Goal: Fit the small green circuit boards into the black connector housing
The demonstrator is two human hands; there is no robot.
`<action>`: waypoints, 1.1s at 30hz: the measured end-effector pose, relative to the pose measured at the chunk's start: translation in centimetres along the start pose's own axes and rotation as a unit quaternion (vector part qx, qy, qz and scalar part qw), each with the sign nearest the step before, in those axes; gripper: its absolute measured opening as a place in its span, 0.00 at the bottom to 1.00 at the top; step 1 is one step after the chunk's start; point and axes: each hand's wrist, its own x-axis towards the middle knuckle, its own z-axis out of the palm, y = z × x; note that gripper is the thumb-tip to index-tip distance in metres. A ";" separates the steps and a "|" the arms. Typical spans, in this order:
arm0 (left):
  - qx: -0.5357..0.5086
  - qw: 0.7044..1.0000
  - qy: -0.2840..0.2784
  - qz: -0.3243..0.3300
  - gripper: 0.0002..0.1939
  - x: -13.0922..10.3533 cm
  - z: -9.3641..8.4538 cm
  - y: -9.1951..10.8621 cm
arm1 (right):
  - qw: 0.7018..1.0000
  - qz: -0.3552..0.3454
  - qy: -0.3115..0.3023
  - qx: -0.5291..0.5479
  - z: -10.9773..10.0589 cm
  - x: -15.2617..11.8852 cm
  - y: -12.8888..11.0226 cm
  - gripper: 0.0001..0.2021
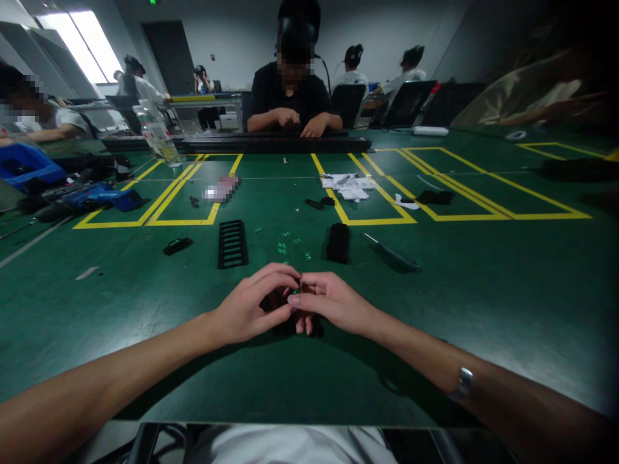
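Note:
My left hand (pixel 256 301) and my right hand (pixel 331 299) meet low over the green table (pixel 193 380). Between their fingertips is a small dark part with a green piece (pixel 295 291), mostly covered by the fingers. Several small green pieces (pixel 283 247) lie just beyond my hands. To their left lies a black slotted frame (pixel 233 244), and to their right a black ribbed block (pixel 338 243). Farther right is a screwdriver (pixel 394 253) with a dark teal handle. A small black part (pixel 177 245) rests at the left.
Across the table a person (pixel 294 96) works behind a long black bar (pixel 275 143). Crumpled white paper (pixel 349 185) and black scraps (pixel 435 197) lie farther back. Blue tools (pixel 109 196) and a clear bottle (pixel 164 142) stand at the left.

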 end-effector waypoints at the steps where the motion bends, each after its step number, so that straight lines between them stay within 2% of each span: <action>1: 0.001 1.000 -0.001 0.002 0.15 0.0 0.0 0.0 | 1.000 0.000 0.003 -0.001 0.0 0.0 0.1 0.16; 13: -0.006 1.000 -0.008 -0.003 0.15 0.1 0.0 0.1 | 1.000 0.006 -0.005 -0.002 0.0 0.1 0.3 0.16; 16: -0.017 1.000 -0.004 -0.009 0.19 0.2 0.1 0.1 | 1.000 0.004 0.000 0.001 0.0 0.0 0.3 0.15; 19: -0.024 0.999 -0.009 -0.041 0.26 0.2 0.2 0.1 | 1.000 0.002 -0.002 0.003 -0.1 -0.1 0.5 0.15; 24: -0.032 0.989 -0.081 -0.123 0.29 0.2 0.1 -0.1 | 1.000 -0.014 -0.017 -0.017 0.0 -0.1 0.8 0.15; 33: -0.043 0.983 -0.134 -0.116 0.33 0.3 -0.1 -0.2 | 0.999 -0.011 -0.032 -0.039 0.2 -0.3 0.6 0.13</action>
